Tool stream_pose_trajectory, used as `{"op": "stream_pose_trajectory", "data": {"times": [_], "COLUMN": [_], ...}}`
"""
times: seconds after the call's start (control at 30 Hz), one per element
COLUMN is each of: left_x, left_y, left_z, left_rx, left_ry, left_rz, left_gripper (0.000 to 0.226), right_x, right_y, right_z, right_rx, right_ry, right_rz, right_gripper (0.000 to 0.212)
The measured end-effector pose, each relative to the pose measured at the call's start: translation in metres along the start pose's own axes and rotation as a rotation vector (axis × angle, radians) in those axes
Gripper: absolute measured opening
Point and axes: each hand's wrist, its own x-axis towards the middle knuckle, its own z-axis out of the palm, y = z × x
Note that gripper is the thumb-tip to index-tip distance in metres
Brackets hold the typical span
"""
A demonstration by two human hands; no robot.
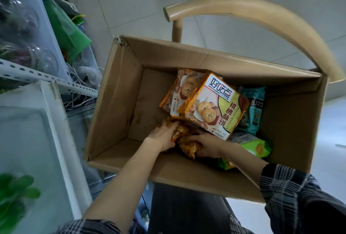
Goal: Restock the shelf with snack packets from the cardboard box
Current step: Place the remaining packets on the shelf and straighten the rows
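An open cardboard box sits on a wooden chair, holding several snack packets. Two orange walnut-biscuit packets lean upright in the middle. A teal packet stands behind them on the right, and a green biscuit packet lies at the near right. Both my hands reach into the box. My left hand grips the lower edge of an orange packet. My right hand holds a crumpled orange packet low in the box, between both hands.
A white shelf unit with a perforated metal rail stands on the left, holding clear containers, green bags and cables. The chair's curved wooden backrest arcs behind the box. Tiled floor lies beyond.
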Motion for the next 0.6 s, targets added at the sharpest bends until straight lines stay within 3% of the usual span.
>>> {"op": "stream_pose_trajectory", "data": {"times": [0.27,0.43,0.6], "left_x": [-0.011,-0.023,-0.033], "left_y": [-0.028,-0.035,-0.037], "left_z": [-0.012,-0.016,-0.019], "left_rx": [-0.027,-0.028,-0.081], "left_ry": [0.039,0.048,0.115], "left_rz": [0.071,0.057,0.018], "left_gripper": [0.060,0.072,0.079], "right_x": [-0.008,-0.012,-0.014], "right_y": [-0.001,-0.007,-0.012], "right_z": [0.001,0.000,0.003], "right_rx": [0.138,0.285,0.438], "right_ry": [0.116,0.180,0.237], "right_rz": [-0.011,-0.003,-0.008], "right_gripper": [0.051,0.044,0.051]}}
